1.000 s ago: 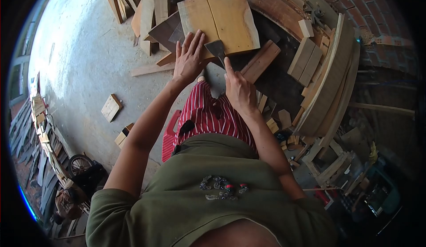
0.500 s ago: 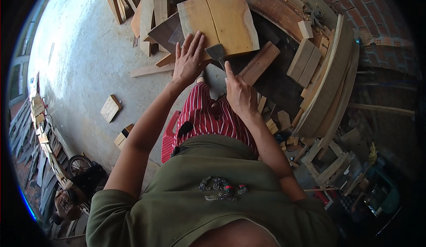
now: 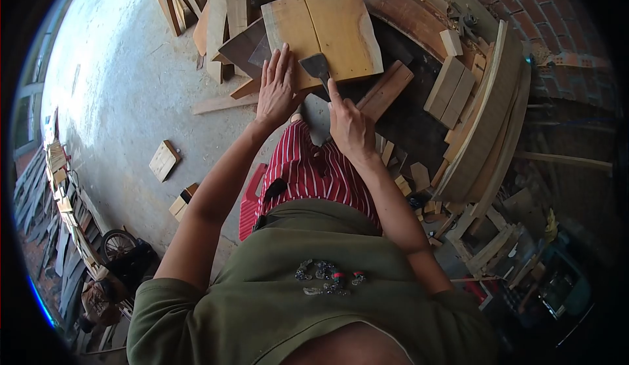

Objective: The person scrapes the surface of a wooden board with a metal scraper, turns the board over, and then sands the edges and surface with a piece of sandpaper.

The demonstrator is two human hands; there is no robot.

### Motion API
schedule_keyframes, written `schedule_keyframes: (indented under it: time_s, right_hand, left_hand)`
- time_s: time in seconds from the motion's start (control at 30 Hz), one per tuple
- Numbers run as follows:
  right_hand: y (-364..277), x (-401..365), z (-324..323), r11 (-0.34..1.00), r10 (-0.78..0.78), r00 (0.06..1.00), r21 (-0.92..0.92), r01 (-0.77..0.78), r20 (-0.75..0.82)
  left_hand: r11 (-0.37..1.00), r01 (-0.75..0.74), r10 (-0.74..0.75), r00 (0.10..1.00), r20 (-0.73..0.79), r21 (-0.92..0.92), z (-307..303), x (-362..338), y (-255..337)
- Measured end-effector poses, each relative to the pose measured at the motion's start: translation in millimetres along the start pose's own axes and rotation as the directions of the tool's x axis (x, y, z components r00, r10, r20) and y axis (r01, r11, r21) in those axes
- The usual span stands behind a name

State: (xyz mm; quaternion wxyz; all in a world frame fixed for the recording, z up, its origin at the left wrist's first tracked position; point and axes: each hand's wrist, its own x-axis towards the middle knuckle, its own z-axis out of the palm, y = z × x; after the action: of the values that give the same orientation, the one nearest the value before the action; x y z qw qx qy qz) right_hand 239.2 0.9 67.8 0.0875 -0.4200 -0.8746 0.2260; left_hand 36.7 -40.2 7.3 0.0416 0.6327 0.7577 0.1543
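Note:
A yellowish wooden panel (image 3: 347, 31) with a dark seam down its middle lies in front of me at the top. My left hand (image 3: 278, 90) rests with fingers stretched out on its near left corner. In my right hand (image 3: 352, 124) is a putty knife (image 3: 316, 67), the index finger laid along its shaft. The flat blade is over the panel's near edge, close to the seam. The handle is hidden inside my fist.
Long boards (image 3: 485, 122) are stacked at the right, with two short blocks (image 3: 451, 91) beside them. A loose wood block (image 3: 164, 160) lies on the concrete floor at left. A red plastic stool (image 3: 250, 208) shows beneath me. A brick wall (image 3: 524, 11) stands at upper right.
My right hand has moved slightly up and left, bringing the putty knife's blade further onto the panel. My left hand stays on the corner, its fingers drawn closer together.

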Motion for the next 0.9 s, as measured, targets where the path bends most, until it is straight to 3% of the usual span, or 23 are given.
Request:
schedule_keyframes:
  time_s: [0.07,0.13,0.27,0.4,0.57,0.8,0.9]
  right_hand:
    - [4,-3,2,0.999,-0.027,0.998,-0.023,0.026,-0.054]
    - [5,-10,-3,0.999,-0.027,1.000,-0.020,0.027,-0.014]
    - [4,-6,-6,0.999,-0.012,0.999,-0.040,0.014,0.033]
    - [1,12,1,0.999,-0.037,0.998,-0.018,0.036,-0.056]
    - [3,0,-4,0.999,0.002,0.999,-0.049,0.000,0.034]
    - [3,25,4,1.000,-0.022,0.999,-0.001,0.022,-0.048]
    - [1,19,-5,0.999,-0.004,1.000,-0.032,0.004,0.018]
  left_hand:
    - [1.000,-0.005,0.005,1.000,-0.008,-0.030,2,1,0]
    - [0.982,-0.037,0.025,0.998,-0.066,-0.183,4,2,-5]
    - [0.984,-0.004,-0.005,0.999,-0.051,-0.176,-2,2,-3]
    - [0.996,0.001,-0.004,1.000,-0.026,-0.087,-4,4,-3]
    - [0.992,0.031,-0.032,0.999,-0.005,-0.123,-4,4,-5]
    - [0.991,0.010,-0.013,1.000,-0.020,-0.136,-2,4,-3]
    - [0.991,0.020,-0.022,1.000,-0.014,-0.134,-5,3,-4]
